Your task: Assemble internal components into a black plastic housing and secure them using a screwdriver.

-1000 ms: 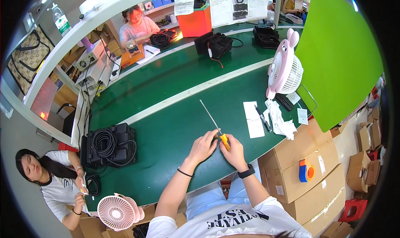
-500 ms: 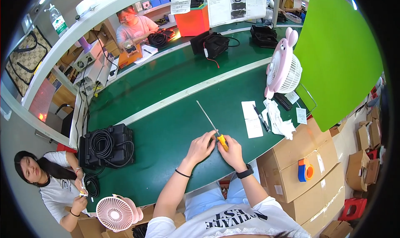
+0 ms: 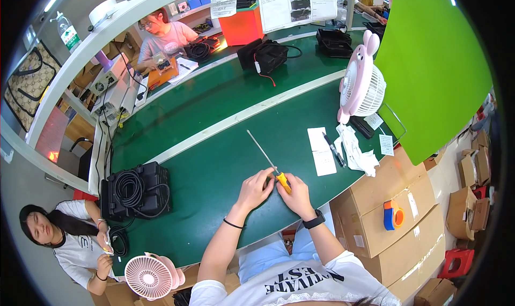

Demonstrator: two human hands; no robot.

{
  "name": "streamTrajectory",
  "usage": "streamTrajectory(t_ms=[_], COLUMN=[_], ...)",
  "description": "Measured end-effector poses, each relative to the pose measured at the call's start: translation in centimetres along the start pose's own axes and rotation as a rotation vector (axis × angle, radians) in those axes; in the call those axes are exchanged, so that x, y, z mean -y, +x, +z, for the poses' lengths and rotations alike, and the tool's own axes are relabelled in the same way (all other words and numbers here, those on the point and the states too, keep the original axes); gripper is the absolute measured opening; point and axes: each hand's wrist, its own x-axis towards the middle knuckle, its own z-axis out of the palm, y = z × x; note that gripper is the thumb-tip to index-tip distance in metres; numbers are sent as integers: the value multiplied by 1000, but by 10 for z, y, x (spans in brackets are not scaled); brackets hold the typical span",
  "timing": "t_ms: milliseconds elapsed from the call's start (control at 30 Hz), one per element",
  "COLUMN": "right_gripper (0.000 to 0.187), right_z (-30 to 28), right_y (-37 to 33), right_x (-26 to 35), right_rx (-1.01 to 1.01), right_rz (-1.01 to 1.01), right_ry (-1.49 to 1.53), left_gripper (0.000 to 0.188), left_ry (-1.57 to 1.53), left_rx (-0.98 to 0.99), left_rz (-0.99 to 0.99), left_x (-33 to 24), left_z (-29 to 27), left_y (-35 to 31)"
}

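A screwdriver (image 3: 283, 182) with a yellow handle lies in my right hand (image 3: 295, 196), whose fingers are wrapped round the handle. Its long metal shaft slants up and to the left over the green table (image 3: 225, 161). Right beside it, my left hand (image 3: 256, 190) has its fingers curled at the base of the shaft, where they seem to touch the tool. Whether the left fingers grip the shaft is hard to see. To the right of my hands are a white paper sheet (image 3: 322, 150), a black pen (image 3: 333, 148) and a crumpled white cloth (image 3: 354, 151).
A black case with a coiled cable (image 3: 135, 190) stands at the table's left end, beside a co-worker (image 3: 80, 241). Pink fans stand at right (image 3: 359, 80) and lower left (image 3: 153, 275). Another person (image 3: 166, 35) sits across. Cardboard boxes (image 3: 381, 215) are stacked at my right.
My hands and the screwdriver stay in nearly the same pose. The whole view has shifted slightly. The person across has leaned to the left, and another person's arm shows at the far right.
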Motion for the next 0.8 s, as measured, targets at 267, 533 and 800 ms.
streamTrajectory(t_ms=[267, 533, 800], right_gripper=[24, 27, 28], right_z=[0, -3, -2], right_y=[0, 0, -1], right_x=[1, 4, 3], right_rx=[-23, 15, 37], right_rz=[31, 95, 118], right_ry=[64, 87, 68], left_gripper=[35, 29, 21], left_ry=[-25, 5, 25], left_rx=[-40, -25, -13], left_rz=[21, 64, 110], left_x=[-4, -6, -4], left_z=[1, -1, -1], left_y=[3, 5, 4])
